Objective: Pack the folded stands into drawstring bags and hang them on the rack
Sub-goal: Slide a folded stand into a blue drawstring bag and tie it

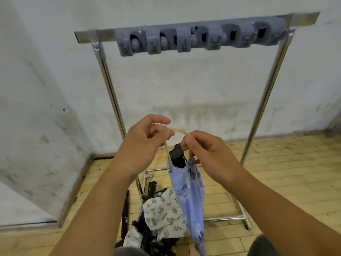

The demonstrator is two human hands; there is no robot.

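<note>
No text, label, brand, number or sign can be read anywhere in view. A small pale mark on one black folded stand (125, 218) is too blurred to read.

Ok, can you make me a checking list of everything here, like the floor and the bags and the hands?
Surface: yellowish plank floor.
Job's things: blue bag hangs from its drawstring, black stand poking out the top; holder strip on the rack holds nothing.
Clutter: leaf-print bag and black folded stands piled on the floor.
Hands: left hand and right hand each pinch the drawstring.
Cables: nothing seen.
Surroundings: stained white wall behind the rack.
</note>
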